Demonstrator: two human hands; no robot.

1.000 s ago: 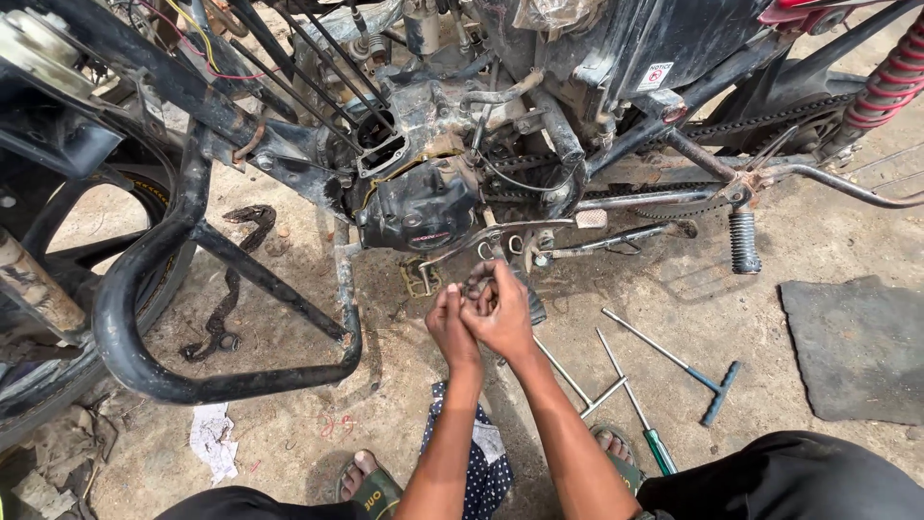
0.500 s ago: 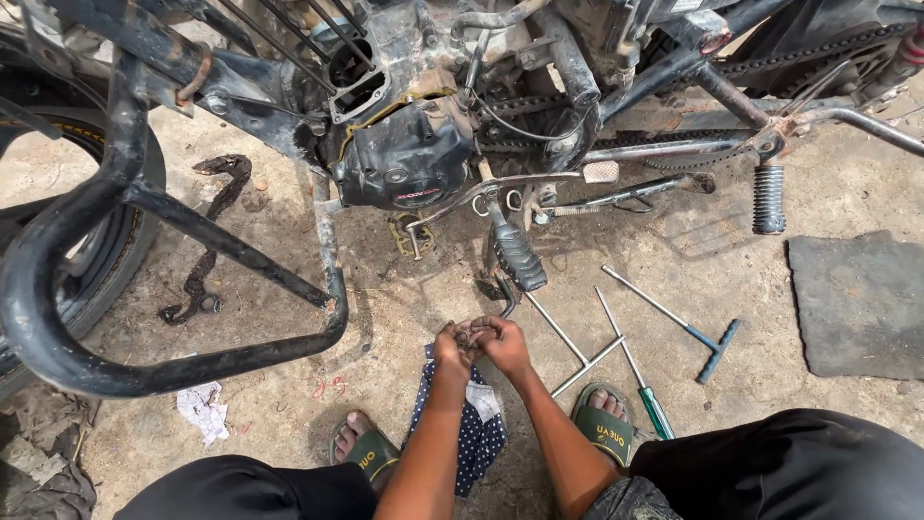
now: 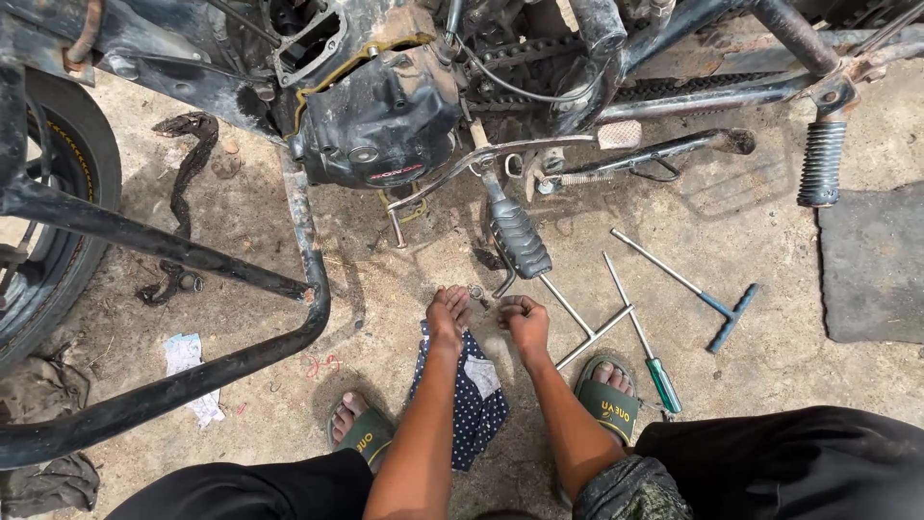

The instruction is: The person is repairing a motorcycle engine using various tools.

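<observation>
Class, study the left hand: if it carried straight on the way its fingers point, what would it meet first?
Probably the small metal ring on the ground just beyond the left hand; past that, the ribbed footpeg. Depth is uncertain.

A green screwdriver point(image 3: 655, 361) lies beside a blue-handled T-wrench point(image 3: 707, 299)

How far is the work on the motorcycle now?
Done: the engine is open on top, its gasket edge bare. In hand: both hands are low at the ground; the left hand lies on a dotted cloth, and the right hand is closed, beside a small ring part. Left: the T-handle tools lie unused.
</observation>
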